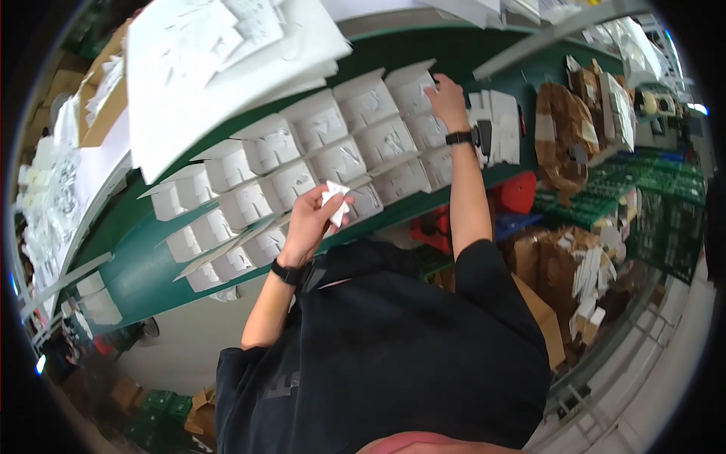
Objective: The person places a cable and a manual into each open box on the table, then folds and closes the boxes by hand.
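Note:
My left hand (pixel 306 224) is closed around a few small white folded papers (pixel 335 201), held over the front rows of boxes. My right hand (pixel 448 100) reaches to the box (pixel 412 91) at the far right end of the back row. Its fingers are curled at that box's right edge; what they hold, if anything, I cannot make out. Small white open boxes (pixel 318 125) stand in rows on the green table (pixel 144 276), their flaps raised. Several of them contain small pale pieces, too small to name.
A tall stack of white sheets (pixel 219 91) rises at the back left. Flat white cartons (pixel 495 125) lie right of the boxes. Beyond them are a brown paper bag (pixel 560 129), green crates (pixel 628 189) and a red bin (pixel 516 193). A grey metal bar (pixel 560 38) crosses at the upper right.

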`<state>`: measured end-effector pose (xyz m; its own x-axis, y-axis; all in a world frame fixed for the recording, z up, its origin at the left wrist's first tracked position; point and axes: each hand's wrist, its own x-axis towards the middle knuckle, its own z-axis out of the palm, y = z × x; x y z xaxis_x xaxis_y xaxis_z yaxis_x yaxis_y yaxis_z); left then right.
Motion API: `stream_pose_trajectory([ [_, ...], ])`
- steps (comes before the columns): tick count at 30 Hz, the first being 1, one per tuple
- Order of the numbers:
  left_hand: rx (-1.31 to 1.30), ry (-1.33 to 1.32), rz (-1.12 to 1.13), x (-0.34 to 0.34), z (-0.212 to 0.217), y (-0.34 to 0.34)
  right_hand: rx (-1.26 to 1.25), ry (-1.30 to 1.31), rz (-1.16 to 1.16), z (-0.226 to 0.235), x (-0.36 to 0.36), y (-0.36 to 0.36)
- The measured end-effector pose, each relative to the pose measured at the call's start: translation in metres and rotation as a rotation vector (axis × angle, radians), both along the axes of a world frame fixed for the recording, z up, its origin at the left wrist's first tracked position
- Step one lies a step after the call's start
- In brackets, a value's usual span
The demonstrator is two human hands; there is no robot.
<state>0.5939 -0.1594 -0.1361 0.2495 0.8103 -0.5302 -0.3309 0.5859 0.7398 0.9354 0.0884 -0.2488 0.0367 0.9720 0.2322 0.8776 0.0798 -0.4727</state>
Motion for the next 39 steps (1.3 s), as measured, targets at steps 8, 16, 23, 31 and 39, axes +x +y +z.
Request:
stream_pose_trajectory([
  [8,0.276,0.107,0.356,-0.133,0.146,-0.018,-0.205,0.357,0.222,0.01,-0.004,-0.075],
  [16,0.604,0.826,0.599,-0.351,0.209,0.161,-0.508,0.681,0.086,0.092,-0.006,-0.135],
  [23,0.519,1.233,0.533,-0.443,0.18,0.257,-0.427,0.639,0.125,0.141,-0.024,-0.163],
  [31,0.961,1.394,-0.467,-0.192,0.231,0.202,-0.415,0.645,0.232,0.151,-0.052,-0.176],
  [39,1.129,1.762,-0.647,-0.116,0.204,0.221,-0.336,0.655,0.433,0.167,-0.102,-0.171],
])
